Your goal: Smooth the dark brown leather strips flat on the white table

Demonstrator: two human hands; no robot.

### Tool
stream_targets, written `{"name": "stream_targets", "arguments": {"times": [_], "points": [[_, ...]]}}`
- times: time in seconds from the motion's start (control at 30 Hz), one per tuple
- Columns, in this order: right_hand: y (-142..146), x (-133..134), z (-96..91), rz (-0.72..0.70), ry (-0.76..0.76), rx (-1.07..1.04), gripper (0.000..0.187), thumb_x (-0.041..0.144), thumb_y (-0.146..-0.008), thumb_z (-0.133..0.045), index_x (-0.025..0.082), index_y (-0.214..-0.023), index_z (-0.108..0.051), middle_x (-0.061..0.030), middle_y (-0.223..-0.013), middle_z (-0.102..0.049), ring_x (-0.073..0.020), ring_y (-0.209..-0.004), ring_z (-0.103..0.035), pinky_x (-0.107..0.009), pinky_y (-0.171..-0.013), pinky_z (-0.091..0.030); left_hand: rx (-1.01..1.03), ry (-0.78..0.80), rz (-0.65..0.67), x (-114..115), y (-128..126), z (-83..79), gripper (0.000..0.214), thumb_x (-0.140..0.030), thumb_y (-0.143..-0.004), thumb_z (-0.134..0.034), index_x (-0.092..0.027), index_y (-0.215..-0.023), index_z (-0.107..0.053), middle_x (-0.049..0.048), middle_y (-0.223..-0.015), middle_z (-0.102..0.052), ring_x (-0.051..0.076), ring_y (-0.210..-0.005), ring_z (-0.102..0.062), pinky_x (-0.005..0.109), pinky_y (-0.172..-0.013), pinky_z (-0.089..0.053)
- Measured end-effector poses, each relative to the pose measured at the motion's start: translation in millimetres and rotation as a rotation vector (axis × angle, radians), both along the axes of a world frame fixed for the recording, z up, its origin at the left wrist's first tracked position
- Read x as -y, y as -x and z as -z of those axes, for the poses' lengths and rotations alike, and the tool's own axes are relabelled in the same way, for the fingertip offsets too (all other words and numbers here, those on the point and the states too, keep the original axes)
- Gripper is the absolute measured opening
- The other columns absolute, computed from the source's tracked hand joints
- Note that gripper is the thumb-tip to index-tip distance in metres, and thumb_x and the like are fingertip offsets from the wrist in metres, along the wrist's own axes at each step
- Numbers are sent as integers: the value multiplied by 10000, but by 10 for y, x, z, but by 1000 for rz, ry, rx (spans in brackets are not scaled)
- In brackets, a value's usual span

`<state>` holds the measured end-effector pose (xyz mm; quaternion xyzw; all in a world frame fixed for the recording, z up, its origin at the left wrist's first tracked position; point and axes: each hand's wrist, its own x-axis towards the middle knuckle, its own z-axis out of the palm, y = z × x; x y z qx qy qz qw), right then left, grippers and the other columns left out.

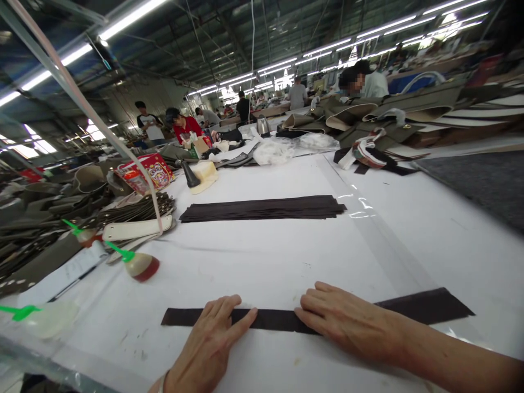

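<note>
A long dark strip [272, 320] lies across the white table near me. It looks narrower to the left of my right hand and wider beyond it, where its far end angles up to the right. My left hand [213, 335] rests on the strip's left part, thumb stretched out and apart from the bent fingers. My right hand [344, 319] is closed at the strip's middle, fingertips and thumb pressed together on its edge; the palm and forearm hide part of it. Farther back lies a stack of similar dark strips [262, 208].
Green-tipped squeeze bottles [141, 266] stand at the left, by a white notepad [65, 275] and a hanging hose [102, 131]. A dark tool on a cream block [204, 177], plastic bags [274, 151] and piled dark panels [393, 112] lie farther back. Several people work beyond.
</note>
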<state>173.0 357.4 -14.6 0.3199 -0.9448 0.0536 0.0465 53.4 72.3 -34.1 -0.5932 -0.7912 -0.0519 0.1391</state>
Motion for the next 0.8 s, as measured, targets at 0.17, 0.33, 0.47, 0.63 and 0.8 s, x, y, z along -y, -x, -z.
{"name": "stream_targets", "arguments": {"times": [0.17, 0.33, 0.47, 0.63, 0.8], "points": [[-81, -71, 5, 25, 28, 14, 163, 8, -899, -462, 141, -945, -544, -35, -843, -508, -177, -688, -406, -308, -698, -333, 28, 1, 103, -16, -26, 16, 563, 57, -824, -305, -155, -1309, -496, 93, -1167, -581, 211, -1064, -520, 348, -901, -495], [-157, -173, 9, 46, 51, 21, 185, 17, -925, -414, 153, -858, -519, -35, -838, -492, -169, -693, -390, -306, -702, -329, 78, 14, 154, -37, 22, 42, 608, 54, -790, -297, -133, -1352, -434, 80, -1121, -612, 204, -1018, -533, 327, -904, -497], [-236, -258, 26, 54, 48, 19, 212, 13, -934, -387, 150, -858, -529, -37, -827, -491, -165, -692, -401, -310, -703, -327, 119, 80, 142, -105, 24, 10, 678, 60, -785, -297, -173, -1418, -369, 69, -1034, -609, 204, -916, -533, 337, -843, -514], [-344, -333, 18, 88, 48, 21, 215, 17, -936, -376, 142, -893, -545, -43, -828, -493, -172, -705, -413, -310, -692, -316, 44, 149, 127, -209, -25, -39, 738, 64, -759, -320, -217, -1441, -356, 69, -905, -572, 206, -788, -520, 341, -709, -519], [-401, -407, -8, 68, 27, 11, 197, 38, -941, -385, 142, -906, -549, -38, -821, -495, -173, -708, -405, -316, -707, -306, -20, 179, 114, -232, -39, -61, 776, 71, -734, -328, -243, -1443, -360, 72, -912, -562, 198, -777, -529, 333, -703, -514]]}}
